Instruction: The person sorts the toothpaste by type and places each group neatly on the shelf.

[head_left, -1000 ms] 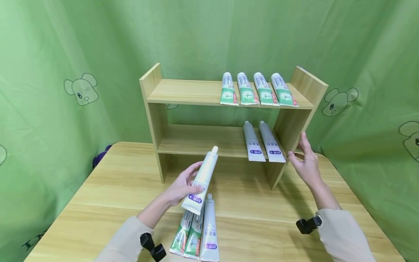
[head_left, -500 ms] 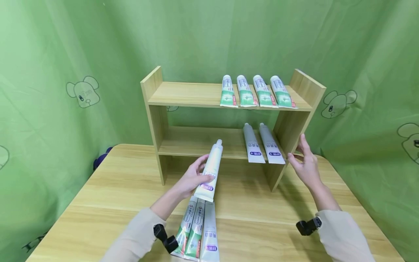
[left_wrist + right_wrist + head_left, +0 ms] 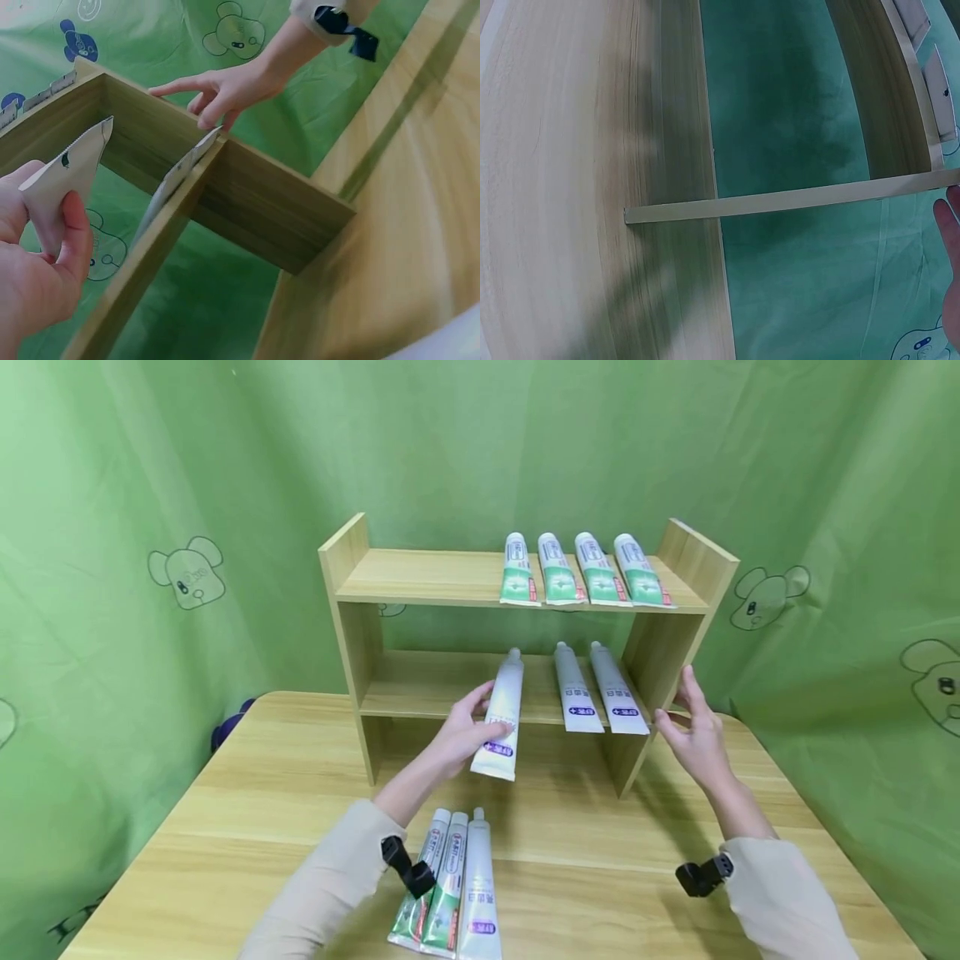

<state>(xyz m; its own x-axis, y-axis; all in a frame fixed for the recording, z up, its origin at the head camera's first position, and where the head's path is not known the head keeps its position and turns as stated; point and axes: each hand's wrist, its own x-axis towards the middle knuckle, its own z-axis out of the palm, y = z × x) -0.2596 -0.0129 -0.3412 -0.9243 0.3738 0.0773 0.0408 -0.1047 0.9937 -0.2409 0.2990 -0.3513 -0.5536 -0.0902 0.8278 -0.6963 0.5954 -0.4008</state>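
Observation:
My left hand [image 3: 467,732] grips a white toothpaste tube [image 3: 507,702], thumb across its front, cap end tilted up. It holds the tube before the middle board of the wooden shelf [image 3: 442,700]. My right hand [image 3: 699,732] rests against the shelf's right side panel, index finger [image 3: 180,85] extended along it. Two white tubes [image 3: 576,693] lie at the right of the middle board, flat ends over the front edge. Below, another white tube [image 3: 480,893] lies on the table beside two green-and-white tubes [image 3: 448,893]. In the left wrist view the held tube [image 3: 67,180] shows its crimped end.
Several green-and-white tubes [image 3: 558,572] lie in a row on the right of the top board [image 3: 427,572]. The wooden table [image 3: 247,827] extends on both sides of the shelf. A green curtain [image 3: 247,460] with mouse drawings hangs behind.
My left hand has carried the white toothpaste tube up and to the right, away from the tubes on the table to the middle board. My right hand has stayed at the side panel.

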